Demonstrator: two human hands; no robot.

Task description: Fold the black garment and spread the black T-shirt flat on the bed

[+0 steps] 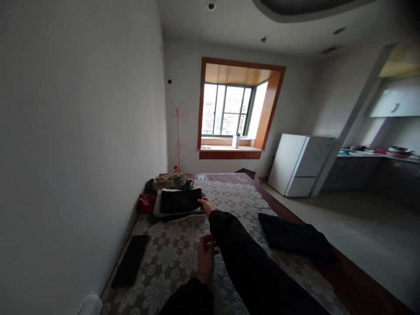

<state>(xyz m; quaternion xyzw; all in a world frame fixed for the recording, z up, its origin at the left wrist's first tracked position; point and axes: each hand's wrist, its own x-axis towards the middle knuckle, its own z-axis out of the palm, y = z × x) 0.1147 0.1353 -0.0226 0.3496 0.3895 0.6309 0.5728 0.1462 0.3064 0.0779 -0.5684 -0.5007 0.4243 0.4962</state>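
Observation:
My right hand (206,205) reaches forward and pinches the right edge of a folded black cloth garment (180,201). This garment lies on top of a stack of folded clothes (158,204) with white and grey edges showing. Closer to me, my left hand (206,257) hangs over the flower-patterned tablecloth (187,258), its fingers loosely bent and somewhat apart, with nothing visible in them. To the left, by the wall, lies a flat black folded piece (130,261). A larger dark folded garment (297,237) lies to the right of my right arm.
Behind the stack is a khaki-green cloth bundle (172,180), with a dark red item (146,203) beside it. The wall (82,153) borders the table's left side. Beyond stand a pink coat rack (178,127), a window sill with a white bottle (235,141), and a white fridge (297,164).

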